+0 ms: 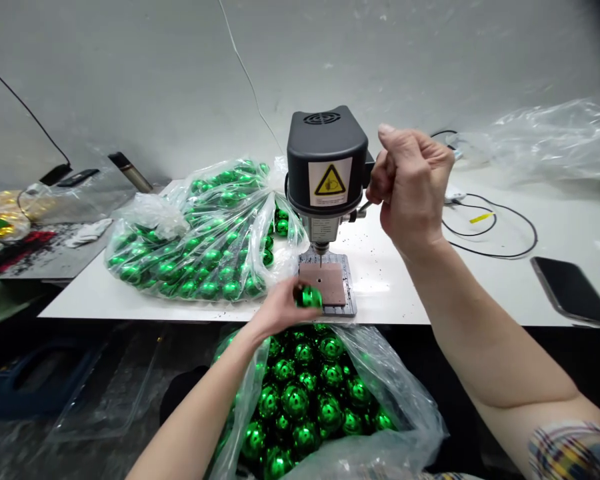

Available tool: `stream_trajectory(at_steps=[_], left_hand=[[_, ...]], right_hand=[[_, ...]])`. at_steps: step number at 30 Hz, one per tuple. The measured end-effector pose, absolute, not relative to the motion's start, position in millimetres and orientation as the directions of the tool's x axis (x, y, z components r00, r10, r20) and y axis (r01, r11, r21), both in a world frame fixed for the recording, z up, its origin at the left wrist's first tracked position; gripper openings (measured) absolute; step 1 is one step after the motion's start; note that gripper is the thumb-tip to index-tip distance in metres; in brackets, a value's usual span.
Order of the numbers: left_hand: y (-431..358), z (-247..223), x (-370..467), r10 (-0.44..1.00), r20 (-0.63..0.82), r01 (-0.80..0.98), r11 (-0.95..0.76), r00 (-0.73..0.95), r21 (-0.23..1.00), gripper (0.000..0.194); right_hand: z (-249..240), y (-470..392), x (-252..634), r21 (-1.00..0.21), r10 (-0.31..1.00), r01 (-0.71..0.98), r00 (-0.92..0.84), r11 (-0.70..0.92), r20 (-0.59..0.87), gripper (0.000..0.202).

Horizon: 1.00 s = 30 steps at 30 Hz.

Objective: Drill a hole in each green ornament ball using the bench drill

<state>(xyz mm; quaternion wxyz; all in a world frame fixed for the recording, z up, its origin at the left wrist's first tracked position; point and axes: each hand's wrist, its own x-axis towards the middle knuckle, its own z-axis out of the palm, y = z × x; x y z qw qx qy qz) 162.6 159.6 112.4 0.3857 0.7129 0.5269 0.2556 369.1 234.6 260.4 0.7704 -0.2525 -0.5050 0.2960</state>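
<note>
My left hand [283, 305] grips a shiny green ball [309, 297] just in front of a brown block [330, 285] on the base of a small drill press [327, 160]. The block has a small dark hole in it, and the drill bit [321, 261] points down above it. Raised beside the machine's head, my right hand [413, 177] is closed around the drill press lever [364, 208], most of which the fingers hide. Below the table edge, an open plastic bag [405, 400] holds many more green balls [296, 399].
A clear bag of green balls [195, 253] lies on the white table [395, 280] to the left. At right are a phone [574, 290], a black cable [535, 230] and crumpled plastic sheeting [560, 143]. A bottle [130, 172] and a white glove [89, 232] lie farther left.
</note>
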Motion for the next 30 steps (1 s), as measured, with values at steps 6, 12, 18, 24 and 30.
stream_trajectory(at_steps=[6,12,18,24,30], left_hand=[[176,153,133,0.887,0.019,0.67,-0.363,0.462,0.647,0.026],[269,118,130,0.997,0.028,0.976,-0.08,0.076,0.204,0.027],[274,111,112,0.996,0.094,0.939,-0.042,0.01,0.342,0.042],[237,134,113,0.998,-0.02,-0.152,0.01,-0.06,0.988,0.043],[206,142,132,0.97,-0.212,-0.507,0.245,0.123,0.827,0.027]], right_hand=[[254,243,371,-0.644,0.675,-0.204,0.268,0.737,0.688,0.049],[261,233,365,-0.665,0.7,-0.234,0.347,0.709,0.625,0.049],[261,231,367,-0.681,0.706,-0.208,0.32,0.703,0.632,0.051],[263,229,366,-0.704,0.738,-0.239,0.33,0.669,0.589,0.051],[262,230,365,-0.689,0.717,-0.22,0.335,0.69,0.611,0.048]])
